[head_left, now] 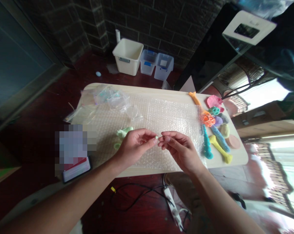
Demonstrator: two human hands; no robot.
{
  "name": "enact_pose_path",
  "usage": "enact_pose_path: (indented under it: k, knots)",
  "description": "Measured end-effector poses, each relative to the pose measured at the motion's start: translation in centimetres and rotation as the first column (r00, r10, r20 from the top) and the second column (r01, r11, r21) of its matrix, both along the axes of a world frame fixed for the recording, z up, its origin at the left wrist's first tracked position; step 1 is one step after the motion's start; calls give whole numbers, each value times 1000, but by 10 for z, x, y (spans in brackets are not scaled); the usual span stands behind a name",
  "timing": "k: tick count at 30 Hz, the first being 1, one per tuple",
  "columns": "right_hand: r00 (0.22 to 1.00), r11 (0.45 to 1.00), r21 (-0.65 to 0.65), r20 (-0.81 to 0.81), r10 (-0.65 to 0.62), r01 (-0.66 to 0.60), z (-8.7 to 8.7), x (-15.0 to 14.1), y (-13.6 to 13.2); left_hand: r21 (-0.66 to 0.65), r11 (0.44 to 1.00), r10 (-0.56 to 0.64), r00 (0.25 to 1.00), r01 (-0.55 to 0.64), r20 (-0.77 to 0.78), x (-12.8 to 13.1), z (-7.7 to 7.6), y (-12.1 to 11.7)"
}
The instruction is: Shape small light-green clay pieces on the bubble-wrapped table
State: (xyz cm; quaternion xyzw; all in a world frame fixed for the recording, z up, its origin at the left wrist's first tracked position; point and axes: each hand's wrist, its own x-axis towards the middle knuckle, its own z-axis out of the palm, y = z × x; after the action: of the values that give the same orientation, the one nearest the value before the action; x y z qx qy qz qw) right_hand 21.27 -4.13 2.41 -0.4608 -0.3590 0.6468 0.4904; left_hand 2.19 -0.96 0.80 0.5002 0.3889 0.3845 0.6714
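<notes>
Over the bubble wrap (171, 120), my left hand (138, 143) pinches a tiny pale green clay-like piece (156, 137) between thumb and fingertip. My right hand (180, 148) is just to its right, thumb and fingers pressed together; whatever is between them is too small to make out. The fingertips of both hands nearly meet. Behind my left hand lies a larger pale green clay-like lump (124, 131), partly hidden by the hand, with a smaller green piece (117, 146) beside it.
Several coloured clay-like shapes, including a yellow bone shape (221, 149) and a teal twisted strip (207, 143), lie at the table's right. Clear plastic bags (116, 99) lie at the back left. Bins (128, 61) stand against the wall. A power strip (172, 208) and cables are on the floor.
</notes>
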Motion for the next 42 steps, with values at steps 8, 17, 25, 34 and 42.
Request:
enact_pose_path:
  k: [8, 17, 25, 34, 42]
  knots:
    - [1000, 1000, -31, 14, -2, 2, 1, -1, 0, -36, 998, 43, 999, -43, -2, -1, 0, 1]
    - [989, 995, 66, 122, -81, 73, -7, -2, 0, -54, 998, -9, 998, 12, 56, 1, 2, 1]
    - [937, 969, 235, 316, -149, 75, -3, -7, -7, -19, 1000, 8, 999, -7, 40, 2, -7, -1]
    - [932, 956, 290, 333, -144, 44, -8, -8, -8, 4, 1000, -2, 999, 2, 44, 2, -6, -1]
    - [917, 944, 328, 368, -157, 30, -8, -8, -7, -7, 1000, 4, 999, -3, 46, 2, -7, -2]
